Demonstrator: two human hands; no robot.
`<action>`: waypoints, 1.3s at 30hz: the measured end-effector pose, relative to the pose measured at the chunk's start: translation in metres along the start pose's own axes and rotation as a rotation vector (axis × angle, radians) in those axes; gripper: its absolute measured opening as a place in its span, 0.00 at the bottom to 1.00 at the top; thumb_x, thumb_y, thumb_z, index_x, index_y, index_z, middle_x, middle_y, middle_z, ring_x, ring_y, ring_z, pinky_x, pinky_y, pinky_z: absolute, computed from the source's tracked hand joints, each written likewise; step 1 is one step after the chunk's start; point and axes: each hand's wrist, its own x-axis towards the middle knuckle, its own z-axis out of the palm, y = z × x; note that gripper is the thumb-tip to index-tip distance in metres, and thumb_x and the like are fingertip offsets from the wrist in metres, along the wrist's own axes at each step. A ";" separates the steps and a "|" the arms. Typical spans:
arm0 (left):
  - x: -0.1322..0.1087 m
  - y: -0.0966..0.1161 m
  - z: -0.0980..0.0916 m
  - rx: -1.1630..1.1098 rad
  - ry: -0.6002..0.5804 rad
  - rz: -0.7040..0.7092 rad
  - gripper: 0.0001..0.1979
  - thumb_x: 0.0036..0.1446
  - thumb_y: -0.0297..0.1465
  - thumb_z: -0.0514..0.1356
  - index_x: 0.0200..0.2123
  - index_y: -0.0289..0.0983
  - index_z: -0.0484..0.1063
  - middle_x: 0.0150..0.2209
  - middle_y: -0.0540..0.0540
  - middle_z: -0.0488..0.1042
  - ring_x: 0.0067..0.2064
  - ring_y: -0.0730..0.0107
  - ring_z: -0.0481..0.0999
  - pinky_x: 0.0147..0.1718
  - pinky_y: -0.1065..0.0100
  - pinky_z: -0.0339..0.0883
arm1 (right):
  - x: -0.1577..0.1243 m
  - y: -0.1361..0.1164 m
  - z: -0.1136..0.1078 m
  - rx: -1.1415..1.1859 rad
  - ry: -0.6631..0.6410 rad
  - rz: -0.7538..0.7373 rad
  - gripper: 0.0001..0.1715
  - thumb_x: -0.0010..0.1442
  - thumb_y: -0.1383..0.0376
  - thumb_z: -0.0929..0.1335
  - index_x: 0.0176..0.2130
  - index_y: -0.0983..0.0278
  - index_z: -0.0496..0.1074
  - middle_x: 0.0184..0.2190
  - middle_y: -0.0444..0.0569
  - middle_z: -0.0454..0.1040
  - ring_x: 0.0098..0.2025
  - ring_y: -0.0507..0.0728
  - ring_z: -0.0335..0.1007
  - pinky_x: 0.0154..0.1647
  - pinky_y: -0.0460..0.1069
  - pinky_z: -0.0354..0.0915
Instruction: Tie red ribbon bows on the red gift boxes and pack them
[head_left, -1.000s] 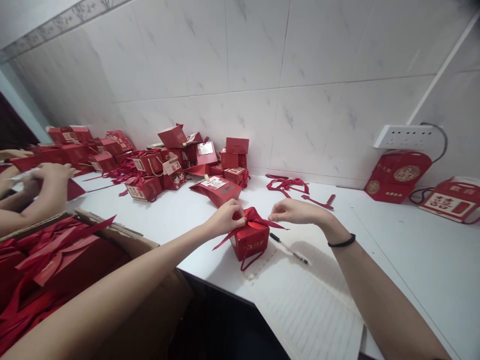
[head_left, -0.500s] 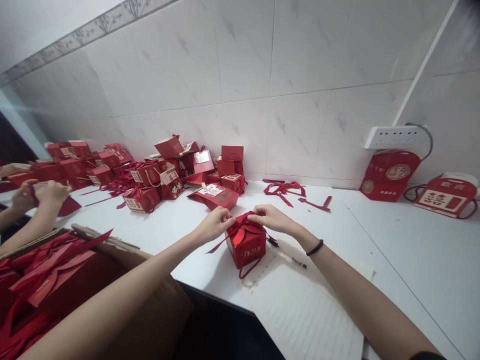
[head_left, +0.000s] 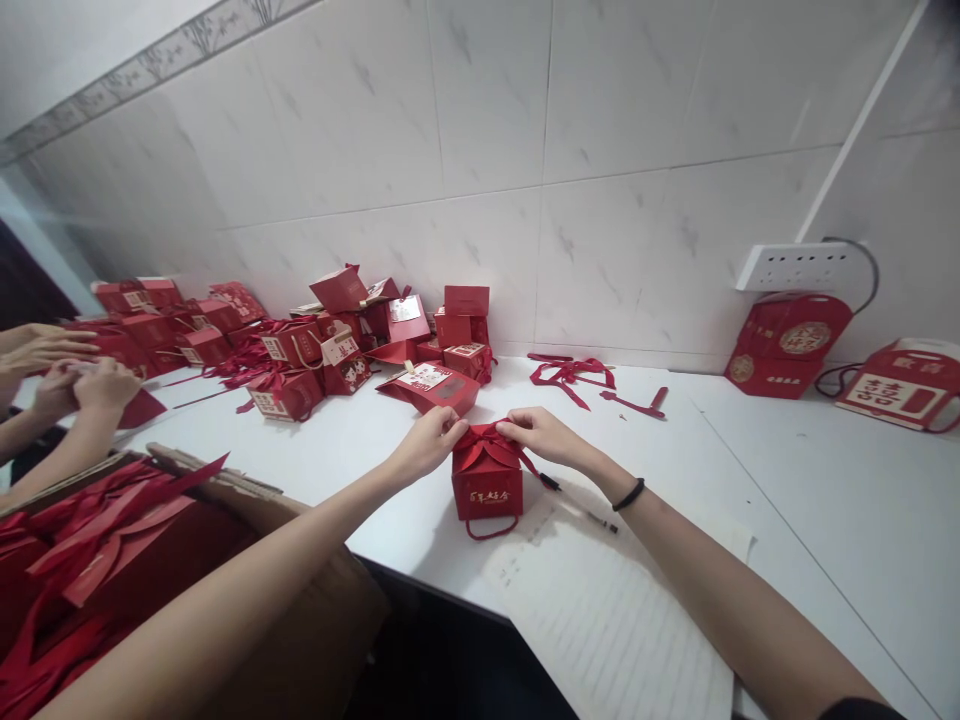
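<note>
Apparently pinching red ribbon point(head_left: 487, 434) with left hand point(head_left: 427, 443) and right hand point(head_left: 541, 434) — from opposite sides, likely for balanced tension — atop the small red box point(head_left: 489, 491), standing upright on the worktop point(head_left: 825, 475) beside a pen point(head_left: 585, 506), close in, probably for easy reach.

From my remote seat I've got one little red box point(head_left: 489, 497) sitting upright on the white counter point(head_left: 397, 500), a bit back from the front edge. Gold lettering faces me, curved flaps fold over the top, and a red cord loop point(head_left: 492, 534) droops at its foot. Shiny red ribbon point(head_left: 487, 436) bunches up top, one tail trailing right; can't tell if it's knotted.
</note>
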 end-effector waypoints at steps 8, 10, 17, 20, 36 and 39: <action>0.003 -0.004 0.009 -0.007 0.036 -0.065 0.15 0.58 0.37 0.45 0.21 0.39 0.54 0.21 0.51 0.63 0.24 0.70 0.62 0.25 0.68 0.54 | 0.002 0.006 0.005 0.083 0.026 0.025 0.24 0.53 0.49 0.61 0.20 0.65 0.57 0.20 0.41 0.56 0.24 0.50 0.50 0.26 0.47 0.50; 0.004 -0.005 0.011 -0.010 0.043 -0.075 0.15 0.58 0.36 0.44 0.20 0.39 0.53 0.21 0.51 0.63 0.25 0.70 0.62 0.25 0.68 0.54 | 0.003 0.007 0.006 0.112 0.012 0.039 0.24 0.52 0.48 0.61 0.21 0.65 0.59 0.21 0.42 0.58 0.24 0.50 0.53 0.28 0.47 0.52; 0.005 -0.009 0.005 -0.078 -0.009 -0.070 0.13 0.57 0.34 0.46 0.23 0.37 0.60 0.23 0.50 0.65 0.26 0.70 0.65 0.26 0.69 0.57 | 0.003 0.008 0.004 0.144 -0.007 0.066 0.24 0.51 0.48 0.62 0.22 0.66 0.61 0.21 0.43 0.60 0.25 0.51 0.56 0.29 0.48 0.55; 0.004 -0.014 -0.001 -0.180 -0.091 -0.043 0.08 0.52 0.31 0.50 0.33 0.36 0.66 0.27 0.49 0.70 0.29 0.70 0.68 0.27 0.70 0.61 | 0.003 0.010 0.004 0.121 0.011 0.062 0.24 0.52 0.49 0.62 0.21 0.65 0.60 0.20 0.42 0.57 0.24 0.50 0.53 0.28 0.47 0.52; 0.007 -0.022 0.003 -0.091 -0.064 0.141 0.08 0.53 0.31 0.53 0.37 0.37 0.67 0.31 0.49 0.70 0.30 0.72 0.69 0.31 0.68 0.66 | 0.002 0.003 0.004 0.053 0.014 0.063 0.24 0.50 0.49 0.61 0.18 0.63 0.53 0.18 0.40 0.52 0.22 0.49 0.46 0.25 0.47 0.47; 0.006 -0.018 0.003 0.010 -0.027 0.175 0.07 0.52 0.30 0.55 0.35 0.38 0.67 0.32 0.49 0.69 0.30 0.71 0.69 0.32 0.68 0.64 | 0.001 0.002 0.003 0.046 0.012 0.061 0.24 0.50 0.49 0.61 0.18 0.63 0.53 0.18 0.40 0.52 0.22 0.49 0.47 0.25 0.47 0.47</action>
